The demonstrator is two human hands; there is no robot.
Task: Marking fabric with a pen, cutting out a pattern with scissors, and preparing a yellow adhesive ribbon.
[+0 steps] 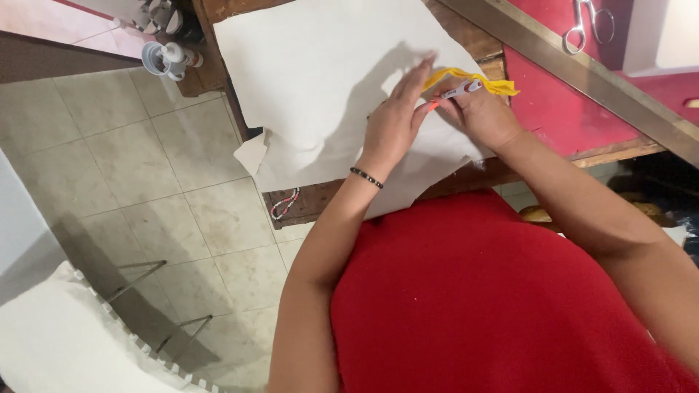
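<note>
Both hands are together on the white paper sheet (313, 65): left hand (393, 120) presses flat, right hand (484, 116) grips a pen (460, 90) beside yellow fabric (495, 84) on the surface (510, 175).

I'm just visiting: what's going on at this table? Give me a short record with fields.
Setting: wooden table edge over a tiled floor
Surface cover: large sheet of pale paper
Left hand: flat on the paper, fingers spread
Right hand: holds a pen with an orange tip, its point down at the paper
Beside the right hand: yellow strip, like a tape measure or fabric
Left wrist: dark beaded bracelet
Far side: long metal ruler, scissors on a red surface
Clothing: red top
</note>
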